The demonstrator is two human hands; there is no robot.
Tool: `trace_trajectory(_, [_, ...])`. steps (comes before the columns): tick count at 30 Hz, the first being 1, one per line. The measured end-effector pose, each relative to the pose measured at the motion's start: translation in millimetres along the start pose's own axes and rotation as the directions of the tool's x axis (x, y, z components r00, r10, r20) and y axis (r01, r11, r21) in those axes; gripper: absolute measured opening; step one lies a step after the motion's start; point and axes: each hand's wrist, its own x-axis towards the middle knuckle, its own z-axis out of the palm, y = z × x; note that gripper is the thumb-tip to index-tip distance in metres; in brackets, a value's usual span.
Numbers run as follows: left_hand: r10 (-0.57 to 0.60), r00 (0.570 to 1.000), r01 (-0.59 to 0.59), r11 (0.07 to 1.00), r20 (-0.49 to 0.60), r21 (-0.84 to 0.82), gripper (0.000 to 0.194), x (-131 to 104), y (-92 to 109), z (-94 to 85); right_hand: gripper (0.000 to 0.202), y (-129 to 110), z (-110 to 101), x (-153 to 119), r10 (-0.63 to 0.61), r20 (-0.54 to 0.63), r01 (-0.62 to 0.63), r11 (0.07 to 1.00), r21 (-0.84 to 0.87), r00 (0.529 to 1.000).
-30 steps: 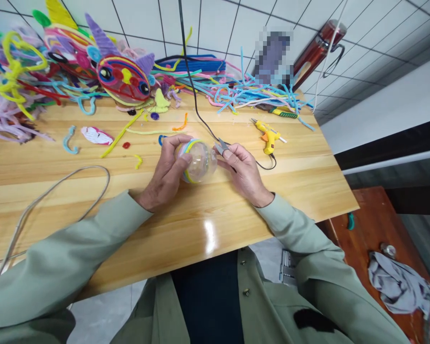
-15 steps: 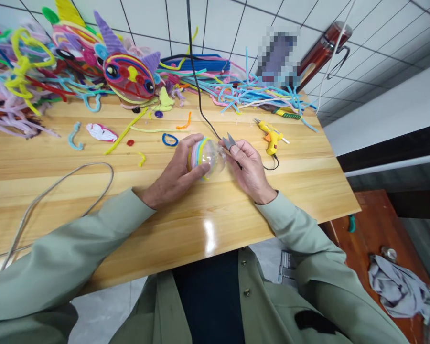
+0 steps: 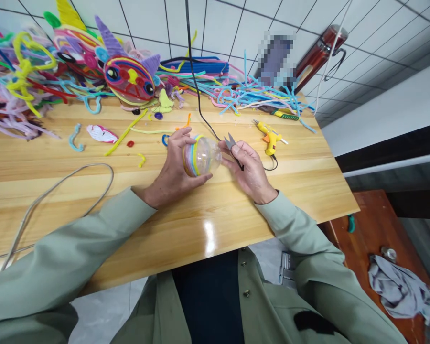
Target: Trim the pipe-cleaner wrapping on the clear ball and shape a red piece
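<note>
The left hand (image 3: 179, 165) cups the banded end of the bottle (image 3: 202, 155) above the worktop (image 3: 157, 224), thumb and fingers spread around it. The right hand (image 3: 249, 167) pinches the scissors (image 3: 233, 149), blades apart, beside the bottle's clear end. The glue gun (image 3: 269, 137) lies beyond the right hand.

Two hands (image 3: 170, 174) (image 3: 251, 173), one held bottle (image 3: 205, 156), one thermos (image 3: 317, 55)

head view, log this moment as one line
left hand: holds clear banded container | right hand: holds scissors, blades apart, by container's end | glue gun: on table, beyond right hand
</note>
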Motion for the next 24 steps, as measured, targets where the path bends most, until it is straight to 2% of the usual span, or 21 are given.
trace_trajectory(3, [-0.031,0.998,0.033,0.999,0.050,-0.035,0.073,-2.4,-0.9,1.6,0.047,1.3,0.0,-0.4,0.019,0.000,-0.019,1.000,0.011,1.000])
trace_trajectory(6, [-0.082,0.995,0.088,0.988,0.055,-0.123,0.059,-3.2,1.0,0.7,0.045,2.9,-0.2,-0.3,0.007,0.006,-0.007,1.000,0.016,1.000])
trace_trajectory(10, [-0.158,0.985,0.170,0.963,0.071,-0.208,0.058,-1.2,3.3,-2.6,0.044,4.0,-0.3,-0.2,-0.018,0.015,0.018,1.000,0.008,1.000])
trace_trajectory(14, [-0.170,0.981,0.189,0.951,0.095,-0.245,0.055,1.2,4.4,-5.5,0.044,4.8,-0.2,0.1,-0.029,0.002,0.029,1.000,-0.007,1.000])
trace_trajectory(19, [-0.225,0.965,0.255,0.927,0.136,-0.276,0.060,2.5,4.7,-8.0,0.045,6.6,-2.0,1.4,-0.043,0.014,0.043,0.999,-0.028,0.999])
trace_trajectory(24, [-0.279,0.943,0.313,0.928,0.179,-0.201,0.087,6.3,9.1,-10.2,0.045,8.0,-2.7,2.9,-0.089,0.046,0.091,0.994,-0.058,0.995])
